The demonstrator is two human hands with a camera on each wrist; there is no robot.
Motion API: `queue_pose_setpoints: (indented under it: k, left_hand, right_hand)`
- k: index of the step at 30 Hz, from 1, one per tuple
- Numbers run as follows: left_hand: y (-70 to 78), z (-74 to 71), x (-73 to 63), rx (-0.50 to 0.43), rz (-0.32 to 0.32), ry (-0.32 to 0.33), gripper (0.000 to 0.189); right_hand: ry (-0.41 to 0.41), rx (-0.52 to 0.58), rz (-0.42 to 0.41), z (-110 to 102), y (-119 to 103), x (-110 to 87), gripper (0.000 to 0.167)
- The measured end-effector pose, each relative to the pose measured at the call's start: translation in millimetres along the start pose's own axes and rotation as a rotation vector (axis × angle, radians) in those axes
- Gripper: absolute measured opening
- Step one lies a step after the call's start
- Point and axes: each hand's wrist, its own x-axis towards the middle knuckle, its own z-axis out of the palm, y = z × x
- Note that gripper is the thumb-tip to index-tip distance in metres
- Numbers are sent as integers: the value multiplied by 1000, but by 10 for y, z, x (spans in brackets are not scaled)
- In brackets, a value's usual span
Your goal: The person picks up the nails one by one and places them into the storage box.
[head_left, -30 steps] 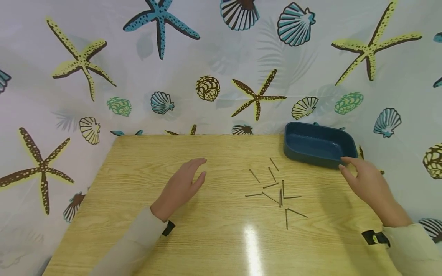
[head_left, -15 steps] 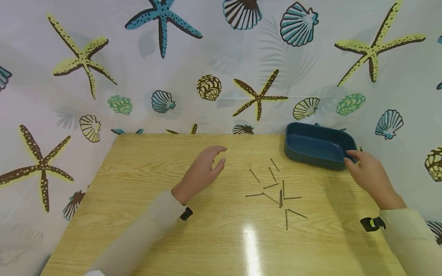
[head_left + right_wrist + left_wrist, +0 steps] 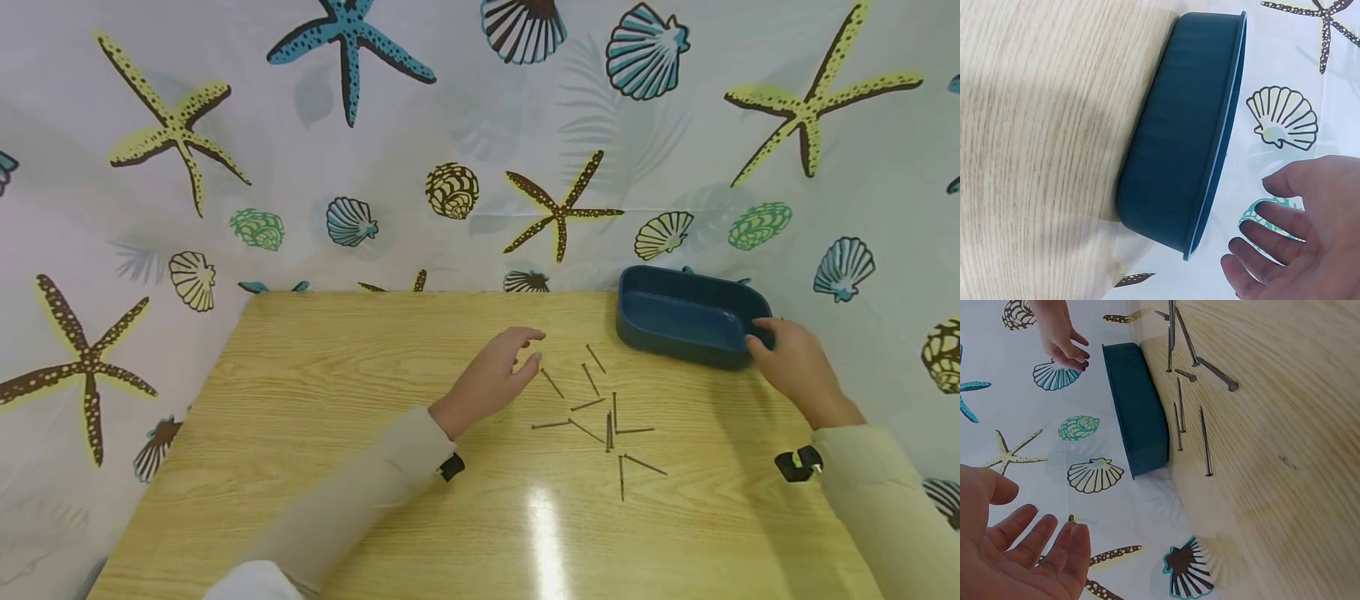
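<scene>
A dark blue rectangular box [image 3: 675, 343] with rounded corners stands at the back right of the table. By its right end hovers my right hand [image 3: 797, 371], thumb and fingers apart; in the right wrist view this hand [image 3: 1310, 234] is beside the box's rim [image 3: 1219, 134], holding nothing. My left hand [image 3: 491, 379] is over the middle of the table, fingers relaxed and slightly bent, nothing in its grasp. Just to its right, several thin metal nails [image 3: 552, 383] lie scattered on the wood. In the left wrist view, loose nails [image 3: 1205, 440] lie in front of the box.
The light wooden table [image 3: 322, 358] meets a white cloth [image 3: 420, 250] printed with starfish and shells, which hangs at the back and both sides. A bright reflection shows on the table's near part. Each wrist wears a small black strap [image 3: 450, 467].
My left hand has moved right across the table, towards the nails. My right hand has shifted slightly forward at the box's right end. The nails and box stay in place.
</scene>
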Motion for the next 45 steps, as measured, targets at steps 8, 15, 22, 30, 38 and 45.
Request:
queue_pose_setpoints:
  k: [8, 15, 22, 30, 38, 45]
  left_hand:
    - [91, 233, 255, -101, -23, 14, 39]
    - [101, 432, 435, -165, -21, -7, 35]
    - [135, 623, 704, -256, -59, 19, 31]
    - [242, 895, 938, -403, -133, 63, 32]
    - [289, 1111, 1168, -585, -256, 115, 38]
    - [306, 1272, 1342, -538, -303, 154, 37]
  right_hand:
    - [-25, 8, 35, 132, 103, 154, 62]
    - [-37, 21, 56, 217, 137, 222, 62]
    - [21, 33, 82, 278, 183, 327, 62]
    - [101, 40, 126, 274, 285, 374, 59]
    - [140, 51, 137, 253, 364, 456, 57]
    - [267, 54, 129, 308, 430, 497, 42]
